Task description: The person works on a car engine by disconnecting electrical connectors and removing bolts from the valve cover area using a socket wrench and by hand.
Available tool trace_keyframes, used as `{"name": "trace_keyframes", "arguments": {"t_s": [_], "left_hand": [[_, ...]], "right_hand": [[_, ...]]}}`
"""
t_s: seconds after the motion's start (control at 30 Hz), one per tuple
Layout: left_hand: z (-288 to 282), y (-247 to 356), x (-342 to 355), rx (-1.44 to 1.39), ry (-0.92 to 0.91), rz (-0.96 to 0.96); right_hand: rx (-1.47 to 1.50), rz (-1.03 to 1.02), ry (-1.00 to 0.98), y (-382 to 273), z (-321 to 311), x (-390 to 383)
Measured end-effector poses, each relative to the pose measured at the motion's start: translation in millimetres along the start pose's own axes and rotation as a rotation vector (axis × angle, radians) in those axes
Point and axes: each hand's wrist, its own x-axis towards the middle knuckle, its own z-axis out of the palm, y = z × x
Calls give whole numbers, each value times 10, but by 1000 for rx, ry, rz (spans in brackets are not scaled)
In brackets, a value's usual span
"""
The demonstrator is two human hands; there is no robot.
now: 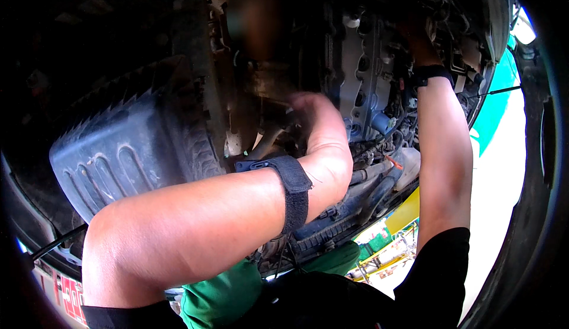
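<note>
Both of my arms reach into the engine bay of a vehicle. My left hand (313,108) bends down into the dark gap left of the grey metal engine top (352,62). Its fingers are hidden among the parts there, near a brownish metal part (269,83). My right hand (418,39) is in deep shadow at the far right side of the engine, next to hoses and wiring. What its fingers touch cannot be made out. A black strap (291,190) wraps my left forearm, and a dark band (432,75) circles my right wrist.
A ribbed black plastic cover (118,157) sits at left. A blue-grey round part (382,123) and an orange piece (394,163) lie between my arms, among hoses. Green cloth (222,293) shows at the front edge. A blurred shape (255,24) is at the far side.
</note>
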Motion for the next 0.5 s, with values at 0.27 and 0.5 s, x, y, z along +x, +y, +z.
{"name": "trace_keyframes", "arguments": {"t_s": [0.27, 0.5], "left_hand": [[47, -4, -51, 128, -87, -50], [-1, -15, -45, 163, -103, 20]], "right_hand": [[94, 33, -39, -429, -276, -177], [44, 49, 13, -327, -239, -187]]}}
